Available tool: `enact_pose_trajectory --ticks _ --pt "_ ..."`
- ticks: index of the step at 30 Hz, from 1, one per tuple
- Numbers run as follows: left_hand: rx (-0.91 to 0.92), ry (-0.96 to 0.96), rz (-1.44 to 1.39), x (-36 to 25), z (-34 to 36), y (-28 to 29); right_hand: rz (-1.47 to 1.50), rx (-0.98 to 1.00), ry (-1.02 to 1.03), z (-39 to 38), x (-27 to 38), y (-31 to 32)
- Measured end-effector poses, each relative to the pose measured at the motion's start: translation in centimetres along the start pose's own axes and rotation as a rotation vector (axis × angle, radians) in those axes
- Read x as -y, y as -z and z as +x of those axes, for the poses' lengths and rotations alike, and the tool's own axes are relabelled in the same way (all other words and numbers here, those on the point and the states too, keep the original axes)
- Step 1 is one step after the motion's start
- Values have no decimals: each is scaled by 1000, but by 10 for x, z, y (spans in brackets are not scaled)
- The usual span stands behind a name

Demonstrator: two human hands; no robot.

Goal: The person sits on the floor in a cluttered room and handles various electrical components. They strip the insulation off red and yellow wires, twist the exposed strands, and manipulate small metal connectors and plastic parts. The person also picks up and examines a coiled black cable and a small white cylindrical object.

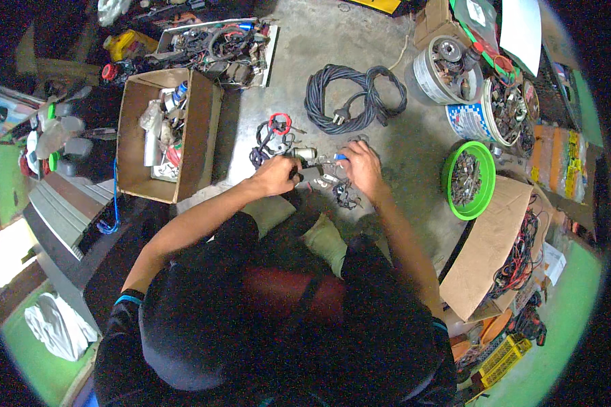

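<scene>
Low in front of me, my left hand (276,176) is closed round the dark end of a grey cylindrical part (311,178). My right hand (363,171) pinches a small blue-handled tool (341,157), its thin tip pointing left toward that part; its exact kind is too small to tell. Just beyond my hands lies a silvery metal cylinder (306,153). Black wires with a red loop (279,123) are spread past my left hand. Below my right hand sits a small tangle of dark wire pieces (347,195).
A coiled black cable with a plug (337,117) lies ahead on the concrete floor. To the left stand a cardboard box (204,136) and a tray of cables (271,57). On the right are a green basin (490,180) of small metal parts, a white bucket (428,78) and another cardboard box (485,251).
</scene>
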State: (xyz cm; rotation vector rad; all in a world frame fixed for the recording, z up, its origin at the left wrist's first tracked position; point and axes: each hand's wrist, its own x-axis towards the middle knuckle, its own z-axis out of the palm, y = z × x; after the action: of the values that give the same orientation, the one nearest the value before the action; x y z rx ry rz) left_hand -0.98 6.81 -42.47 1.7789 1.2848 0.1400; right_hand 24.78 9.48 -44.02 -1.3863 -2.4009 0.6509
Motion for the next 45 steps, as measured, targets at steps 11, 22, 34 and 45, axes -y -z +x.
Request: enact_pose_trajectory --ticks 11,22,34,45 --pt "-405 117 -117 12 20 6 1660 12 -828 -23 -10 2" --pt "-287 90 -215 -11 11 5 -54 -41 -126 -27 7 -16" --pt "-349 78 -274 -3 12 -5 3 24 -163 -17 -3 -26" --pt "-313 192 -413 -6 12 -1 1622 2 -773 -16 18 32"
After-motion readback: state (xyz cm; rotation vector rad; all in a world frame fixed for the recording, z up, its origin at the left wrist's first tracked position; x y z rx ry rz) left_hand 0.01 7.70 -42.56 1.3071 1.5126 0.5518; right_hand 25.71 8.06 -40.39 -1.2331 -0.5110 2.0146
